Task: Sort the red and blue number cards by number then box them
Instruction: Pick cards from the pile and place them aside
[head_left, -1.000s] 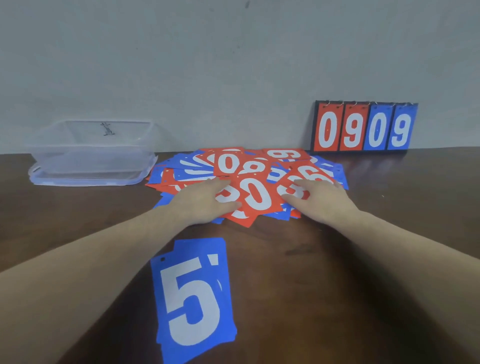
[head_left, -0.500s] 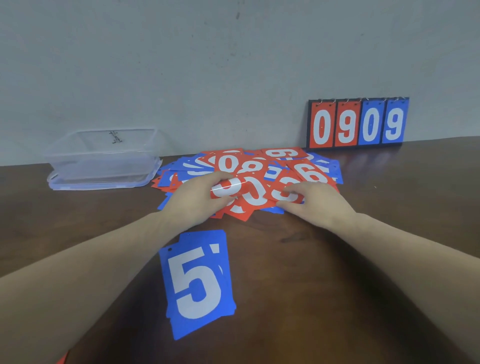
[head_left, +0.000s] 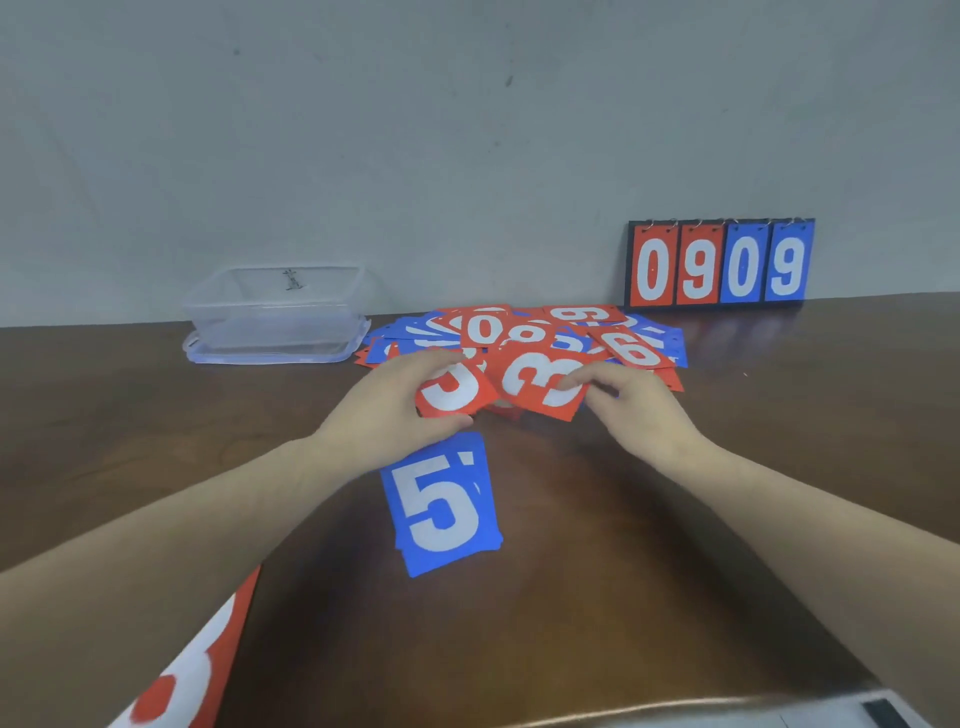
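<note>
A loose heap of red and blue number cards (head_left: 524, 332) lies in the middle of the brown table. My left hand (head_left: 395, 410) grips a red card (head_left: 452, 389) lifted off the heap's near edge; its number is partly hidden. My right hand (head_left: 634, 405) pinches a red 3 card (head_left: 540, 382) at the heap's front. A small stack of blue 5 cards (head_left: 441, 504) lies nearer to me, below my left hand. A red card (head_left: 192, 670) pokes out under my left forearm at the bottom left. The clear plastic box (head_left: 275, 312) stands open at the back left.
A flip scoreboard (head_left: 719, 265) reading 0909 stands against the wall at the back right. The grey wall closes the table's far side. A grey object (head_left: 831, 714) shows at the bottom right corner.
Both hands went from lying on the heap to taking hold of red cards and lifting them toward me. The view tilted, bringing a red card at the bottom left into sight.
</note>
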